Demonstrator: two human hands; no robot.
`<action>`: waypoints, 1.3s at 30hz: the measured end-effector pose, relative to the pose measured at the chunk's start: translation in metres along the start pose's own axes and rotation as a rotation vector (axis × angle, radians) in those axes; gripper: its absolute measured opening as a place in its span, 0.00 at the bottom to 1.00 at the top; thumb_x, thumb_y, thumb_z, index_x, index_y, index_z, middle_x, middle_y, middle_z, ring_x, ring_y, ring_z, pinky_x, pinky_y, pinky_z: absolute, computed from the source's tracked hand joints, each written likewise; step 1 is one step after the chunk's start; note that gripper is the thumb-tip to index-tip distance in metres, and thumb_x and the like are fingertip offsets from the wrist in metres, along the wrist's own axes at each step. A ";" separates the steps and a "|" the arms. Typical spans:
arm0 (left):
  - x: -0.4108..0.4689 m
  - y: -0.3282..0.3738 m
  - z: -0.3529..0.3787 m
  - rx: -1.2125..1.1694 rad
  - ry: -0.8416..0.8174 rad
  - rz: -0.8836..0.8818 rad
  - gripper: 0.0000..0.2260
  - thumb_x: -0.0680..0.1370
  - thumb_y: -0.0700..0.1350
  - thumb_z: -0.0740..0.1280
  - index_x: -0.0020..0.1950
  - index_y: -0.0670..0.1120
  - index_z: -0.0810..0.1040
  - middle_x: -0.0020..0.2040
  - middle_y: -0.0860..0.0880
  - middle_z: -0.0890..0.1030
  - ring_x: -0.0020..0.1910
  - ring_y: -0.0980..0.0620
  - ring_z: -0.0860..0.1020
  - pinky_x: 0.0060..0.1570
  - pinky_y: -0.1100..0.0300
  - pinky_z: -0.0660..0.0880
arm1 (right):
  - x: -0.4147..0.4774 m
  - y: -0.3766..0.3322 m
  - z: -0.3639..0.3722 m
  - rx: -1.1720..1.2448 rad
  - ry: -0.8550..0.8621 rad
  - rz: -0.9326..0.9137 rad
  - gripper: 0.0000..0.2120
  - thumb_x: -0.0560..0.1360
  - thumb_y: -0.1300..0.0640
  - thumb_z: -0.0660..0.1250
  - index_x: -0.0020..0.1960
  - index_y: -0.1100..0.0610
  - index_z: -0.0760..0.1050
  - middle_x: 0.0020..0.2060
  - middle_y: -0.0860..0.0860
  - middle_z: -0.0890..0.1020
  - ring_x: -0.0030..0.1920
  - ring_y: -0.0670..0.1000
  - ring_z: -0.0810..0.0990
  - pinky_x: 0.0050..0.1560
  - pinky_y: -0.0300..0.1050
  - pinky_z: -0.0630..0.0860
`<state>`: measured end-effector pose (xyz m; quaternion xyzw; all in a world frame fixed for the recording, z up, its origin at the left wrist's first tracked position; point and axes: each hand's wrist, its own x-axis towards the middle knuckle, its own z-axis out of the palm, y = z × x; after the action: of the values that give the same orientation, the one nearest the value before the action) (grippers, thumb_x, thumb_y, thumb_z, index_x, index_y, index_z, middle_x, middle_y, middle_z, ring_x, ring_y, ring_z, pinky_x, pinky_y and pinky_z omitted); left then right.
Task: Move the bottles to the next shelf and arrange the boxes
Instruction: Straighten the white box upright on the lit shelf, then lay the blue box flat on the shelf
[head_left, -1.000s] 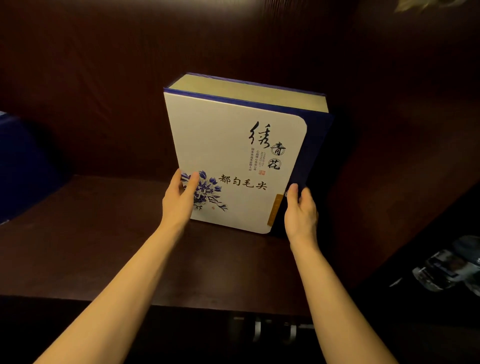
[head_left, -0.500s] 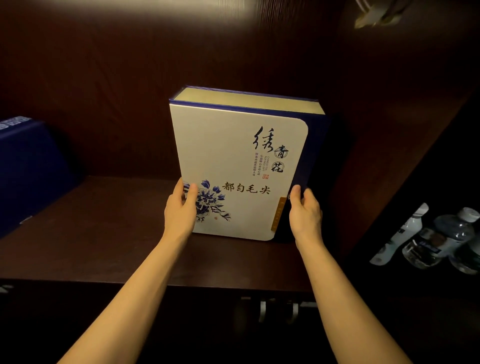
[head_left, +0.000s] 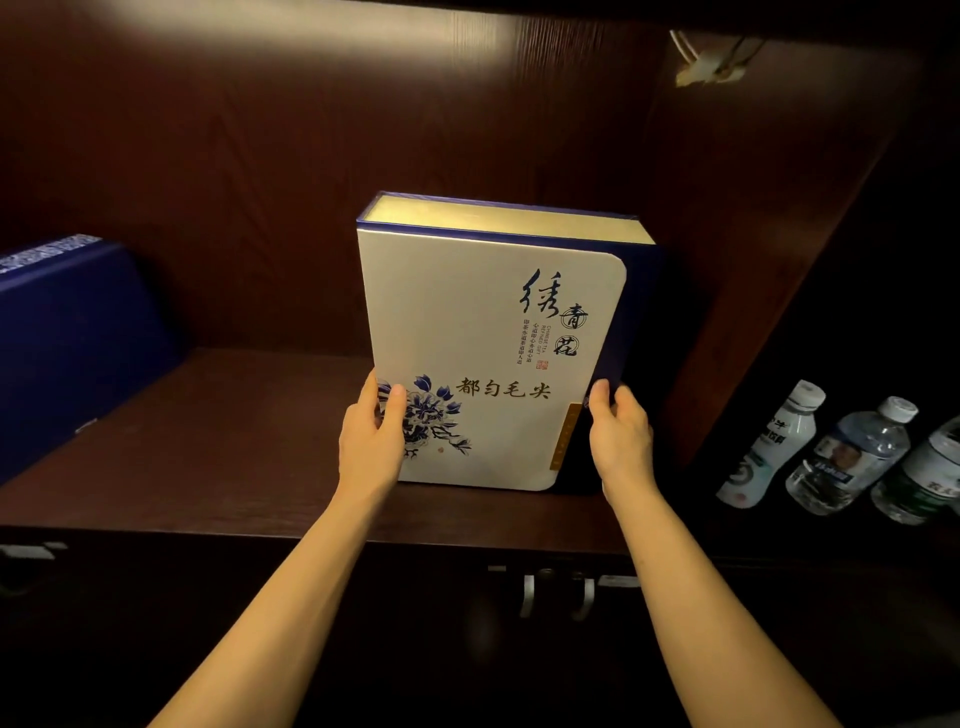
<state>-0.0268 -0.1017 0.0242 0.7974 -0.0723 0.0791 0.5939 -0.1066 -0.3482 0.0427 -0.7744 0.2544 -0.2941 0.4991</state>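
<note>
With left hand (head_left: 370, 447) and right hand (head_left: 621, 447), gripping upright white box (head_left: 467, 322) by its sides. Seemingly resting on shelf (head_left: 208, 441); bottles (head_left: 841, 457) beyond right hand.

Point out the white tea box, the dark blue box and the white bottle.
white tea box (head_left: 467, 322): head view, blank front face.
dark blue box (head_left: 67, 353): head view, its broad side.
white bottle (head_left: 769, 447): head view, labelled body.

The upright box (head_left: 467, 322) has a white front with a blue flower print, black lettering, a gold strip and dark blue edges. The left box (head_left: 67, 338) is dark blue. The shelf (head_left: 234, 441) is reddish-brown woodgrain. The right-hand bottles (head_left: 852, 457) have white caps.
</note>
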 end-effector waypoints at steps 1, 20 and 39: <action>-0.001 0.000 0.000 0.006 -0.001 -0.002 0.17 0.81 0.60 0.55 0.67 0.58 0.71 0.52 0.51 0.78 0.55 0.49 0.74 0.56 0.48 0.72 | -0.001 0.000 -0.001 0.003 -0.004 -0.002 0.16 0.84 0.44 0.56 0.42 0.50 0.71 0.40 0.49 0.79 0.42 0.48 0.77 0.45 0.47 0.69; -0.014 -0.004 -0.034 0.214 -0.099 -0.038 0.31 0.79 0.65 0.58 0.77 0.50 0.64 0.68 0.49 0.75 0.63 0.51 0.74 0.64 0.50 0.69 | -0.032 -0.011 -0.026 -0.323 -0.156 -0.096 0.34 0.82 0.40 0.57 0.81 0.55 0.52 0.79 0.56 0.63 0.77 0.58 0.64 0.71 0.53 0.64; -0.117 -0.004 -0.168 0.566 0.055 0.276 0.17 0.78 0.61 0.63 0.63 0.57 0.76 0.52 0.64 0.78 0.53 0.65 0.77 0.47 0.67 0.75 | -0.141 -0.040 0.015 -0.440 -0.291 -0.644 0.10 0.79 0.51 0.67 0.59 0.52 0.79 0.55 0.44 0.80 0.60 0.46 0.76 0.59 0.41 0.71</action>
<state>-0.1474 0.0627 0.0427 0.9112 -0.1390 0.1974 0.3337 -0.1902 -0.2267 0.0464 -0.9362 -0.0171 -0.2611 0.2348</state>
